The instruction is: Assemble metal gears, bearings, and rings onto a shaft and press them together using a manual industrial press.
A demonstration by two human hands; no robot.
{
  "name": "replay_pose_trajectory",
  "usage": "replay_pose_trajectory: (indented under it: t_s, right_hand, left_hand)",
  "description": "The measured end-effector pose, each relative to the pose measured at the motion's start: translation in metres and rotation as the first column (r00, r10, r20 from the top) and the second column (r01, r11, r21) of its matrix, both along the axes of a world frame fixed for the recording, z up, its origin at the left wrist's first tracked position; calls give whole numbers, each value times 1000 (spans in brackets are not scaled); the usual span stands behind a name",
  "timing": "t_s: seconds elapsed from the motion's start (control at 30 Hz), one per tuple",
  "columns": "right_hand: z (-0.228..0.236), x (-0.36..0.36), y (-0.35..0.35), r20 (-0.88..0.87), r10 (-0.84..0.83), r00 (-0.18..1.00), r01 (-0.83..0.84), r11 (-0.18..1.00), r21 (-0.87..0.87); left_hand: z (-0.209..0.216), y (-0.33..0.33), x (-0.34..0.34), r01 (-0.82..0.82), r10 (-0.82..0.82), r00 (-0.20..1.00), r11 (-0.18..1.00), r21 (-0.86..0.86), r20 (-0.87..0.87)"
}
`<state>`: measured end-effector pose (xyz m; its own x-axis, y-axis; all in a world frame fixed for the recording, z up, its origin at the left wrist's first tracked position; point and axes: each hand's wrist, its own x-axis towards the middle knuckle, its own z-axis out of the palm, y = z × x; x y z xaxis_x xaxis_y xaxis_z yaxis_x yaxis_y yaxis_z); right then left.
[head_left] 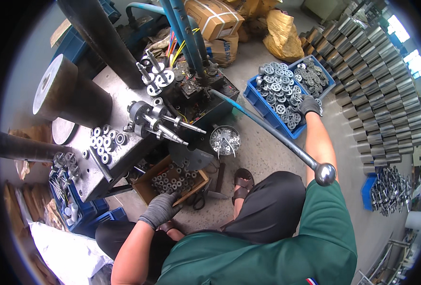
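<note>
My right hand [309,105], in a grey glove, is at the near right side of a blue crate [271,116] filled with round, spoked metal end covers [279,85]. Its fingers are bent down among the covers; what they hold is hidden. My left hand [159,212], also gloved, rests with its fingers stretched over the near edge of a brown box [145,187]. Inside that box lie many small ball bearings [168,183]. Several motor shafts with rotors [160,124] stand on the metal press table, beside loose bearings [105,142].
A long lever with a steel ball end [325,174] slants between my arms. A round tin [225,140] of small metal parts stands below the table. Stacked metal cylinders [369,90] line the right side, near a blue bin of shafts [388,192]. Thick press columns rise at left.
</note>
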<state>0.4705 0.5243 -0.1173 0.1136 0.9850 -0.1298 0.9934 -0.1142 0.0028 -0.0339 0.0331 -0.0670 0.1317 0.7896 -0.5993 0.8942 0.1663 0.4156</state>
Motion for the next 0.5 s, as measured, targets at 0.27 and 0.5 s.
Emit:
replay_pose_trajectory:
  t_s: [0.27,0.5]
  right_hand:
    - [-27,12,46,155,23,988,-8,995,-96]
    - [-40,-8,82,446,387,807,-349,922,-167]
  left_hand:
    - [5,7,-2,-24,25,1000,999,-30,12]
    - [2,4,-7,-33,33,999,999,-29,7]
